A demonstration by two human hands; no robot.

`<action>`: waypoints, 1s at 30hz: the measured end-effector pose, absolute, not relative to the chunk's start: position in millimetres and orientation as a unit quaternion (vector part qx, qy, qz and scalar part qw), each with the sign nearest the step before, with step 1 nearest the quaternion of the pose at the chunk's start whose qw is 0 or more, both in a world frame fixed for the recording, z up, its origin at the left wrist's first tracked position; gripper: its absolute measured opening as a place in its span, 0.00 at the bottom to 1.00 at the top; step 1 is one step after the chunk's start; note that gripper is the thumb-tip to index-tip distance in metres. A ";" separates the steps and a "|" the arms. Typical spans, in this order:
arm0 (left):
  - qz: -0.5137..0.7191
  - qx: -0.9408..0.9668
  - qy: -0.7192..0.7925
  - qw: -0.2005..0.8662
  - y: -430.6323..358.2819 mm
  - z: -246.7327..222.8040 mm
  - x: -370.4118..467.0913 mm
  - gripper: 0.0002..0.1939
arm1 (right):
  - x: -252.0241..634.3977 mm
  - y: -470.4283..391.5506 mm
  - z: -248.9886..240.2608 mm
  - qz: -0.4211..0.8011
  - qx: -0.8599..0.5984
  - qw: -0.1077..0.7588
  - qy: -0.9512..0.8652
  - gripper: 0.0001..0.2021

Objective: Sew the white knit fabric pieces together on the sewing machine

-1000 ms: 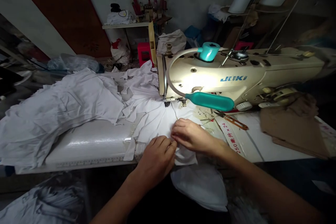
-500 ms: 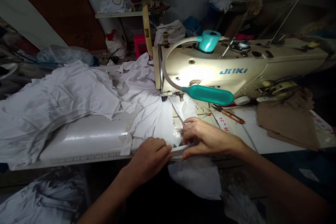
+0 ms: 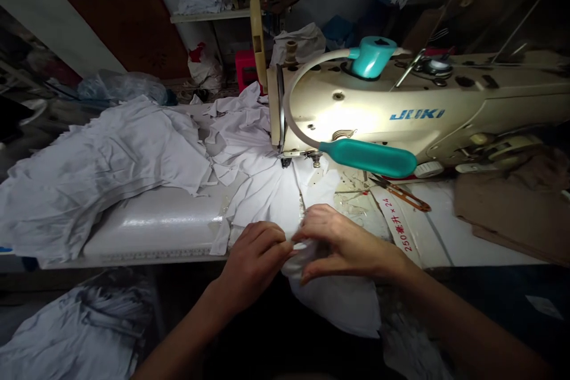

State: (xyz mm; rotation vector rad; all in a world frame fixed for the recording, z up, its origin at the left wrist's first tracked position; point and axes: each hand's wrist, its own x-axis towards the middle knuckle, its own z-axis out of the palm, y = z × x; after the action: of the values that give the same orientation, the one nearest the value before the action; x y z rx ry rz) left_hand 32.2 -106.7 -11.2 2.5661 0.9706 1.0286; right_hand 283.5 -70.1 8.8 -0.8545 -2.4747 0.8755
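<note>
A white cloth (image 3: 285,199) runs from under the needle area of the sewing machine (image 3: 365,110) to the table's front edge and hangs over it. My left hand (image 3: 260,255) pinches the cloth's edge between thumb and fingers. Close beside it, my right hand (image 3: 336,243) curls over the same cloth, its fingertips near my left ones and its thumb lower down. Whether its fingertips grip the fabric is hard to make out. A teal lamp (image 3: 369,158) on a bent neck lights the machine.
A heap of white cloth pieces (image 3: 133,154) lies on the table at left. Orange-handled thread snips (image 3: 405,195) rest right of the needle, near folded brown cloth (image 3: 512,214). More white fabric (image 3: 80,332) is piled below at lower left.
My hands have come closer together at the cloth's edge, the right one moving left. The view has shifted slightly, so the machine sits further right.
</note>
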 end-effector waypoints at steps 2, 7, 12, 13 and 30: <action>0.376 0.854 0.352 0.078 -113.2 -18.9 33.7 0.07 | 288.1 -71.0 9.9 0.332 -0.297 0.204 -0.872 0.15; 0.376 0.859 0.338 0.078 -139.1 -43.7 40.2 0.08 | 299.3 -61.4 29.3 0.442 -0.317 0.285 -0.789 0.10; 0.284 0.896 0.333 0.071 -140.5 -57.7 64.9 0.20 | 294.8 -48.5 59.7 0.486 -0.294 0.303 -0.765 0.11; 0.281 0.896 0.340 0.060 -137.0 -59.4 70.7 0.20 | 292.9 -47.2 64.2 0.485 -0.286 0.292 -0.773 0.11; 0.205 0.791 0.557 -0.145 -139.9 -29.7 -41.9 0.15 | 251.0 -82.7 15.3 0.342 -0.286 0.084 -0.891 0.13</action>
State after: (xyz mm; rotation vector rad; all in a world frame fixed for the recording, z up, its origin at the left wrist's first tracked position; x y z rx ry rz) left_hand -41.9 -139.9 -29.7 2.7463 1.9328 0.7130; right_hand 251.0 -82.7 15.3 -0.8520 -2.6596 1.0219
